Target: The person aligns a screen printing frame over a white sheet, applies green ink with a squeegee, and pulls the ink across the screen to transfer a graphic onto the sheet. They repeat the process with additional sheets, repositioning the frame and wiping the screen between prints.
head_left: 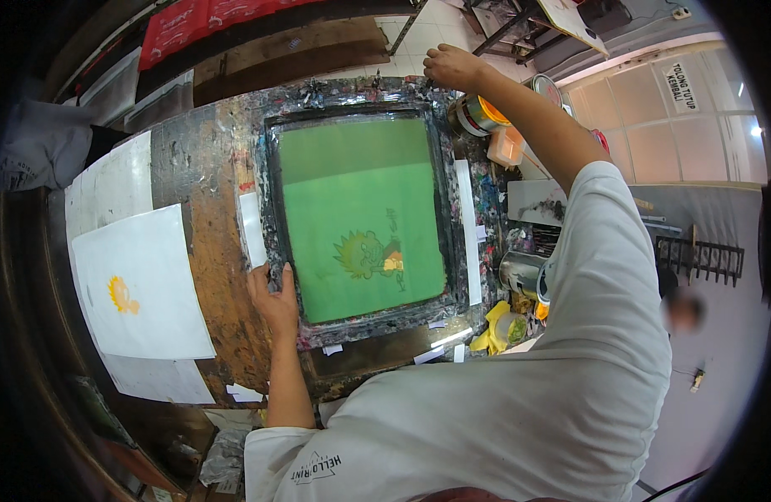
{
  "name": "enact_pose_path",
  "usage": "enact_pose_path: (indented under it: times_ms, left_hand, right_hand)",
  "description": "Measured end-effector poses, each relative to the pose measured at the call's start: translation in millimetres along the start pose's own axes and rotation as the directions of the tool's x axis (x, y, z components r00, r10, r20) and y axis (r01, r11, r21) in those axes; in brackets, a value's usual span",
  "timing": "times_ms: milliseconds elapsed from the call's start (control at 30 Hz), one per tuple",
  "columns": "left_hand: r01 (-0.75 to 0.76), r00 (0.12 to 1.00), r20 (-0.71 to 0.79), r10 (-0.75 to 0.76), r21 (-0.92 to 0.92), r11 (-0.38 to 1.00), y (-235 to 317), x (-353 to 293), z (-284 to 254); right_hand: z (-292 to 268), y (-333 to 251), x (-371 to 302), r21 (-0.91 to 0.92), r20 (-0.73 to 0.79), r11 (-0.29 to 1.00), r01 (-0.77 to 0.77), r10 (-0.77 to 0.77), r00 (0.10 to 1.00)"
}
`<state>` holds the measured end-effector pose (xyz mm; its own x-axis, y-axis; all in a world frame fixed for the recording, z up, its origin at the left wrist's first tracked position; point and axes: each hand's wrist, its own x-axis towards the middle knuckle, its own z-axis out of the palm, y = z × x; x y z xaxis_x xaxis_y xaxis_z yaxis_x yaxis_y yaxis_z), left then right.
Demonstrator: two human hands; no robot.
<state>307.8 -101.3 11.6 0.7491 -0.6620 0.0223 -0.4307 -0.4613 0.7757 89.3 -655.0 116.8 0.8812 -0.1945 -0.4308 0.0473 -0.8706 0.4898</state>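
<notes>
A screen printing frame point(267, 167) with green mesh point(360, 209) lies on the worktable in front of me. The mesh carries a spiky-haired cartoon figure with a small orange patch. My left hand point(272, 301) rests at the frame's near left edge, its thumb against the frame and its fingers spread apart beside it. Stretched out to the far right corner of the frame, my right hand point(452, 67) has its fingers curled; whatever they hold is hidden. To the left, a white sheet point(155, 293) bears a yellow-orange print of part of a figure.
Ink cans point(478, 115) and an orange-stained plastic tub point(506, 146) stand beyond the frame's right side. Closer to me on the right are a metal can point(522, 274) and a yellow cloth point(491, 330). A person's sleeve point(46, 142) shows at the far left.
</notes>
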Motion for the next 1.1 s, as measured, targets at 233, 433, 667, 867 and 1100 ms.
enact_pose_path:
  times_ms: [233,433,667,867,1100]
  left_hand:
    - [0.049,0.999,0.011,-0.049,-0.009,0.999,8.4,-0.2,-3.1]
    - [-0.028,0.999,-0.018,0.028,0.011,1.0,-2.5,-1.0,-1.6]
    - [0.032,0.999,-0.001,-0.033,-0.053,0.998,1.0,0.6,1.7]
    - [0.002,1.0,-0.02,-0.002,-0.034,0.999,-10.0,-1.1,1.7]
    - [0.079,0.997,0.013,-0.078,-0.074,0.994,5.2,-1.6,-3.0]
  right_hand:
    - [5.7,-6.9,8.1,0.081,-0.007,0.985,-0.152,0.153,0.988]
    - [-11.4,-28.9,10.9,0.31,0.171,0.783,-0.54,0.513,0.841]
    - [31.1,-33.5,10.4,0.382,0.21,0.719,-0.58,0.544,0.812]
    - [4.3,-48.5,9.5,0.293,0.307,0.688,-0.664,0.59,0.747]
    - [6.0,-55.1,10.7,0.359,0.358,0.605,-0.711,0.614,0.704]
